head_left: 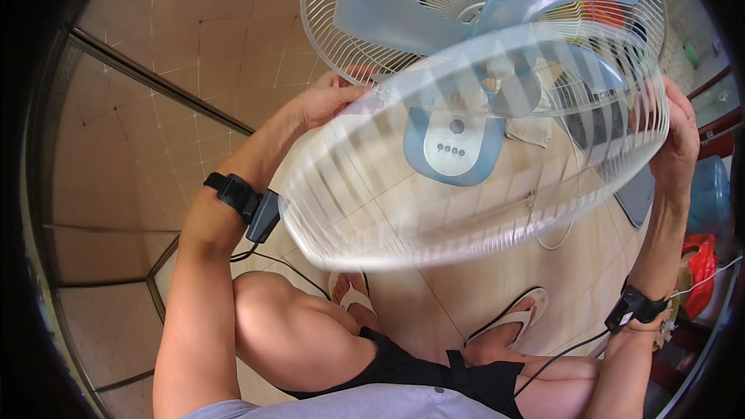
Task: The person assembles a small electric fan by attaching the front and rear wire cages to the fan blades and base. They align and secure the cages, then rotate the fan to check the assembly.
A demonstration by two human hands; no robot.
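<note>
A white wire front fan grille [466, 240], smeared by motion, is tilted between my two hands. My left hand [330, 101] has its fingers closed at the grille's left edge, close to the rim of the rear grille [318, 39]. On the other side, my right hand [677, 132] grips the front grille's right edge, with some fingers hidden behind the wires. Behind it stands the electric fan, its translucent blue blades [396, 12] uncovered at the top. Through the wires shows the fan's blue and white base [454, 169], with a round knob and several buttons.
A dark metal frame [155, 77] with brown panels stands at the left. A white cord [570, 237] lies on the tiled floor [419, 302]. At the right are a blue water bottle [710, 194] and a red bag [698, 268]. My sandalled feet are below the grille.
</note>
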